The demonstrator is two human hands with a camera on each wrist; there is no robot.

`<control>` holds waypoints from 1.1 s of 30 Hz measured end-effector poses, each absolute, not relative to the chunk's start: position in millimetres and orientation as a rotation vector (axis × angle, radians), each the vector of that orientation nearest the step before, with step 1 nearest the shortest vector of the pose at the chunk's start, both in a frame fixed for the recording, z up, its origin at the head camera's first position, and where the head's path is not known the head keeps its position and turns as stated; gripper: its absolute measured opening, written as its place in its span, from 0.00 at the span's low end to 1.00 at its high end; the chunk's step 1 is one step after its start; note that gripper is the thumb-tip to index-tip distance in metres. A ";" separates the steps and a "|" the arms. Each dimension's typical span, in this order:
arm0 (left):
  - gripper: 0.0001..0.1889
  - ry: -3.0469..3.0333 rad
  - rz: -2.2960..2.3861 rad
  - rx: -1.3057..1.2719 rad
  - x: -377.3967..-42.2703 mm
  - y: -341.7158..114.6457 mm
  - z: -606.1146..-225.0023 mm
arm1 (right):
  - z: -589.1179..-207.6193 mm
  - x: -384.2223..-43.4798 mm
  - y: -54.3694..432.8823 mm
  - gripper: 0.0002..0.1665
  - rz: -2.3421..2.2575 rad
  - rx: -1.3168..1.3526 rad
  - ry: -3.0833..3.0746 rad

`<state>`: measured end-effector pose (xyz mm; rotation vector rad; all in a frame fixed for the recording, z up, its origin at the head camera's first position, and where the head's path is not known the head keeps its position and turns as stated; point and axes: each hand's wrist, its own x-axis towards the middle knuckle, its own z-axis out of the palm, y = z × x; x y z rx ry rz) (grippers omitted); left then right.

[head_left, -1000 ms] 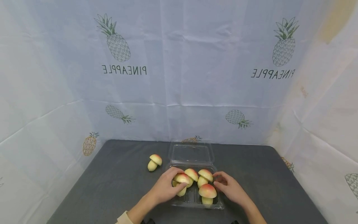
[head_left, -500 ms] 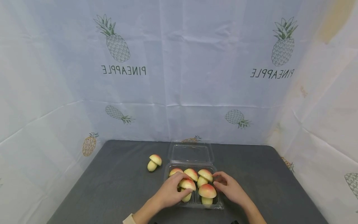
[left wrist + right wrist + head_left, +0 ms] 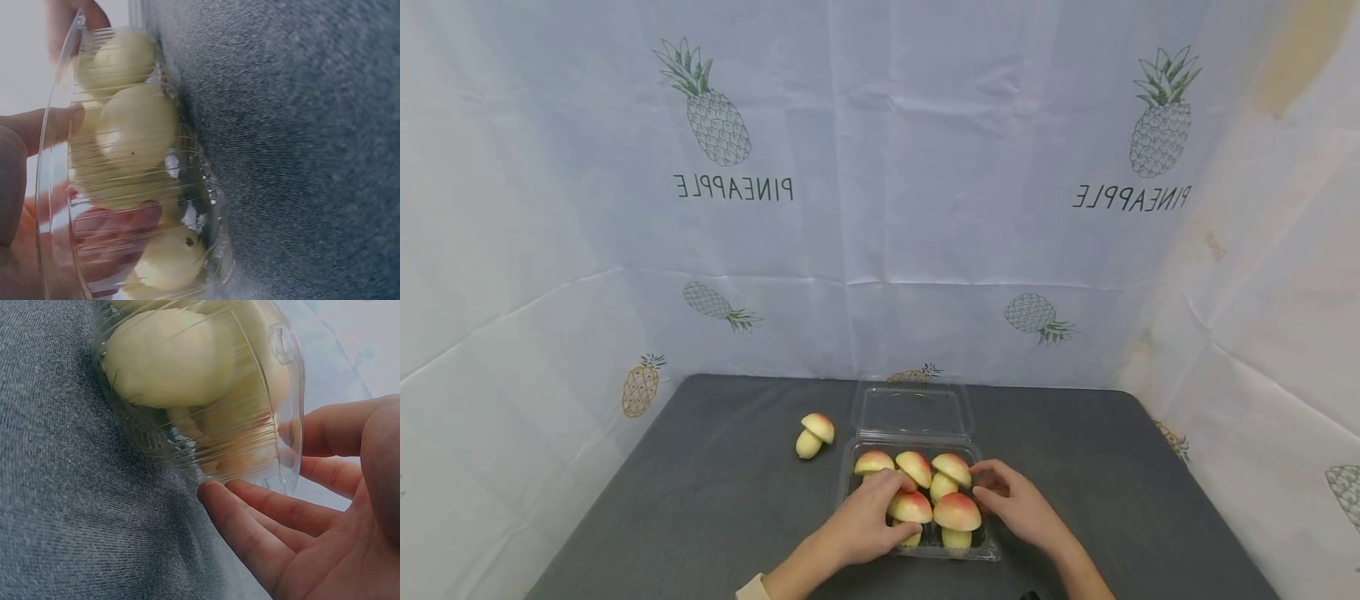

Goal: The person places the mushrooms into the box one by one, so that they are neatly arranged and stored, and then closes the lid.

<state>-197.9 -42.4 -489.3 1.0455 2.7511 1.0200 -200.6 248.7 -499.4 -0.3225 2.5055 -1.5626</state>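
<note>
Container (image 3: 848, 467), head view: stands on the dark table (image 3: 722, 500), its clear lid (image 3: 913, 412) folded open on the far side.
Held mushroom (image 3: 910, 507): sits in the container's front left part; over the last second it has shifted rightward and toward the front edge.
Left hand (image 3: 868, 523): reaches over the container's left side, thumb and fingers grasping the held mushroom.
Back left mushroom (image 3: 874, 462): shows in the container's far left corner, which the hand was covering a second ago.
Container's other contents: back middle mushroom (image 3: 913, 467), back right mushroom (image 3: 952, 469) and front right mushroom (image 3: 957, 512), all unmoved.
Loose mushroom (image 3: 814, 435): lies left of the container's hinge side, near but apart, also unmoved.
Right hand (image 3: 1015, 508): stays at the container's right wall.
Meaning of the shift: the front row looks almost settled, with five mushrooms within the container and one outside.
Left wrist view, fingers: dip inside the container's wall around a mushroom; blurred plastic hides the exact contact.
Right wrist view, fingers: loosely extended, unclenched, touching the container's outer wall without wrapping it.
</note>
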 end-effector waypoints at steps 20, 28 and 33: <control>0.17 2.739 1.162 1.025 -199.5 -56.1 -477.7 | -499.5 -202.1 250.6 0.25 -1.561 -0.335 2.501; 0.12 2.762 1.288 1.062 -201.8 -66.6 -472.2 | -499.2 -202.2 250.9 0.25 -1.562 -0.329 2.498; 0.10 2.798 1.306 1.042 -204.7 -77.6 -470.8 | -498.9 -201.4 249.7 0.25 -1.565 -0.322 2.496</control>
